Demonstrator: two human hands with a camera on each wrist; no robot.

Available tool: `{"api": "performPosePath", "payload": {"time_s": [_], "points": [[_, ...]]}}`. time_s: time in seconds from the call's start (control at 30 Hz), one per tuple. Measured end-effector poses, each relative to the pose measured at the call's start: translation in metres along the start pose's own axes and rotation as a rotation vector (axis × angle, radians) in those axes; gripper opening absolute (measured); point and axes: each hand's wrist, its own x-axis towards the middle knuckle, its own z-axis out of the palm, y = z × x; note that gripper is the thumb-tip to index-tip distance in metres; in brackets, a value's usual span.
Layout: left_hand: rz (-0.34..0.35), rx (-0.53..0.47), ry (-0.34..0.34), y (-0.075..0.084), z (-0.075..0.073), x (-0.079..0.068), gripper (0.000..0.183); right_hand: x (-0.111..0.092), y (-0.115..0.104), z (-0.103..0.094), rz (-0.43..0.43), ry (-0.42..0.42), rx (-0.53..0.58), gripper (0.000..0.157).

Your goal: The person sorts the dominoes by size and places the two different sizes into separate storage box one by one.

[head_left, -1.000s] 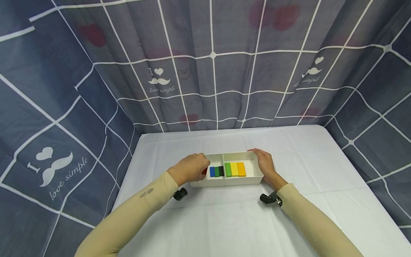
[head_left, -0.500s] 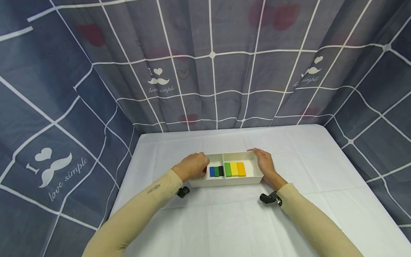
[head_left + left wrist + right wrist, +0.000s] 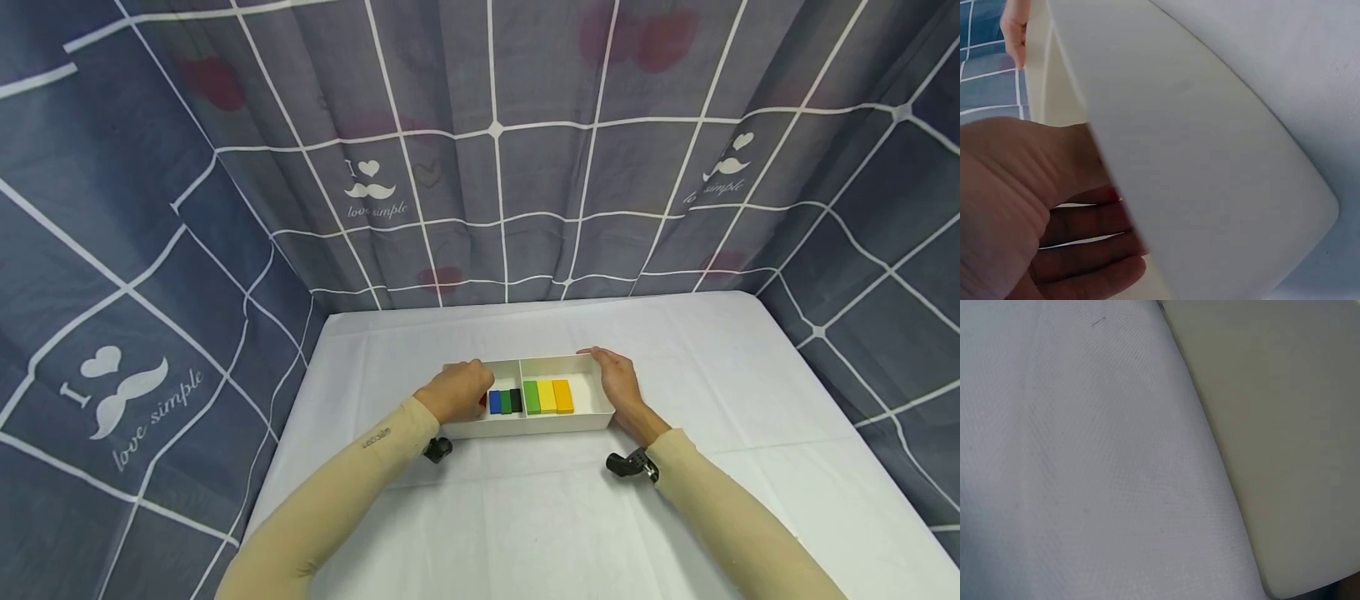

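A white two-compartment box (image 3: 528, 427) lies on the table. My left hand (image 3: 459, 392) reaches into its left compartment, fingers curled down and pinching a red block, mostly hidden by the hand. In the left wrist view, the left hand (image 3: 1085, 219) goes behind the box wall (image 3: 1210, 150), with a sliver of red at the fingers. Right beside these fingers stand a blue block (image 3: 495, 402), a dark green block (image 3: 506, 402) and a black block (image 3: 516, 401). My right hand (image 3: 621, 385) grips the box's right end.
In the right compartment, a light green block (image 3: 532, 397), a yellow block (image 3: 547, 397) and an orange block (image 3: 562, 397) stand side by side against the divider (image 3: 523, 373). White cloth (image 3: 525, 517) covers the table; a checked curtain (image 3: 540, 183) surrounds it.
My left hand has shifted slightly right inside the left compartment, bringing the red block closer to the blue one. The right hand and box have stayed in place.
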Motion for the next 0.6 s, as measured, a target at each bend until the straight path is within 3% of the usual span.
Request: {"api": "performPosePath", "payload": {"time_s": [0.37, 0.6], "points": [[0.001, -0.004, 0.009, 0.001, 0.016, 0.014, 0.025, -0.001, 0.0, 0.0, 0.004, 0.001, 0.001, 0.053], [-0.038, -0.044, 0.004, 0.001, 0.021, 0.017, 0.021, 0.001, 0.0, -0.001, 0.004, 0.007, 0.007, 0.05]]}}
